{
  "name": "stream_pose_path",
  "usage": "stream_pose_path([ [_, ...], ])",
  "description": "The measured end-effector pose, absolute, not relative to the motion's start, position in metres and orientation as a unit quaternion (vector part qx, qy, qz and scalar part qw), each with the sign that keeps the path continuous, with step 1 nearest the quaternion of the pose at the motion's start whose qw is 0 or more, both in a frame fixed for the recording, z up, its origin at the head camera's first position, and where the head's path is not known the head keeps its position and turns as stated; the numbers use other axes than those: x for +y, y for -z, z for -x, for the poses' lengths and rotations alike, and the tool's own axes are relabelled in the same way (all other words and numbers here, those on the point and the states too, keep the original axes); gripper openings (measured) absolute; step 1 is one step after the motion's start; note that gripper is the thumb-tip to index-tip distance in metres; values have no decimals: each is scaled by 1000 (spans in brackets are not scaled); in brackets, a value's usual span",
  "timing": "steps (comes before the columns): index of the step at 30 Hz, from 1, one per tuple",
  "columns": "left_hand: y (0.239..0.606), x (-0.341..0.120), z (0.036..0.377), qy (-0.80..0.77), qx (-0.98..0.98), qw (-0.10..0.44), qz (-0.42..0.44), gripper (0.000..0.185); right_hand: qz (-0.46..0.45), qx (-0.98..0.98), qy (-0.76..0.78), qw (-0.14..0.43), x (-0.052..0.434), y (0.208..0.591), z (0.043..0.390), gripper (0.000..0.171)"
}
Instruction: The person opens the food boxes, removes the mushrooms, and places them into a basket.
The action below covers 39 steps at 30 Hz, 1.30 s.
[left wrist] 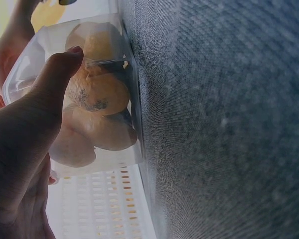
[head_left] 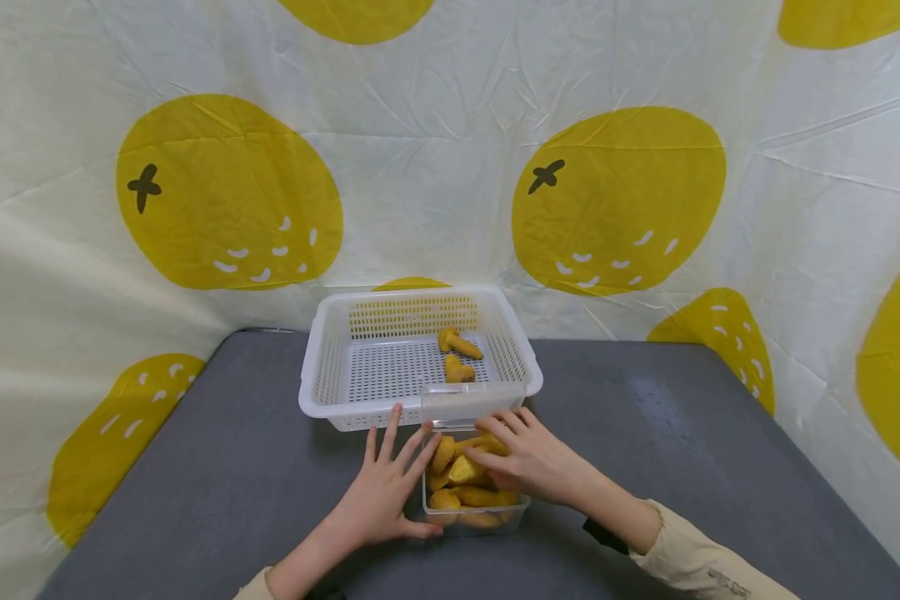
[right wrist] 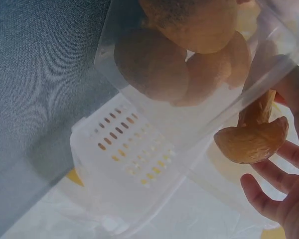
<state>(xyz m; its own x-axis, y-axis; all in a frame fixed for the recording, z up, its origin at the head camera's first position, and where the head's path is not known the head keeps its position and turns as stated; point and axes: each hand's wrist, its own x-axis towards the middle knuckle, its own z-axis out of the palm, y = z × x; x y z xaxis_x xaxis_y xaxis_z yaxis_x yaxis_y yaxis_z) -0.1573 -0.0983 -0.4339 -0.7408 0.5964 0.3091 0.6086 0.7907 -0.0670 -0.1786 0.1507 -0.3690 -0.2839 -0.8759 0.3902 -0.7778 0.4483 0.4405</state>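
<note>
A clear plastic box [head_left: 480,523] filled with several yellow-brown mushrooms [head_left: 474,497] stands at the front middle. Its clear lid [head_left: 461,403] is raised at the back, overlapping the basket's front rim. My left hand [head_left: 384,492] lies along the box's left side, fingers spread and straight; the left wrist view shows its thumb [left wrist: 60,67] against the box wall. Over the box's right side, my right hand [head_left: 528,458] reaches in with bent fingers. In the right wrist view it holds a mushroom [right wrist: 251,142], cap toward the fingers, stem partly behind the clear wall.
Behind the box is a white perforated basket [head_left: 318,367] with two mushrooms inside, one lying lengthwise [head_left: 461,342] and one shorter [head_left: 459,370]. Both stand on a dark grey table [head_left: 622,417]. A white cloth with yellow fruit prints [head_left: 420,200] hangs around the table's back and sides.
</note>
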Motion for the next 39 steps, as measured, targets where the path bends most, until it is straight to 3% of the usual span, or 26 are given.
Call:
stream_pose_path([
  [26,434,-98,159,21,-933,156,323,114,-509,-795,40,329,189,350,176,64],
  [29,434,-98,159,24,-933,157,324,114,-507,-794,43,332,197,347,177,58],
  [33,434,-97,159,29,-932,156,325,113,-498,-800,45,331,208,342,179,27],
  [39,434,-97,159,36,-933,147,325,113,-478,-805,39,349,223,336,182,43],
])
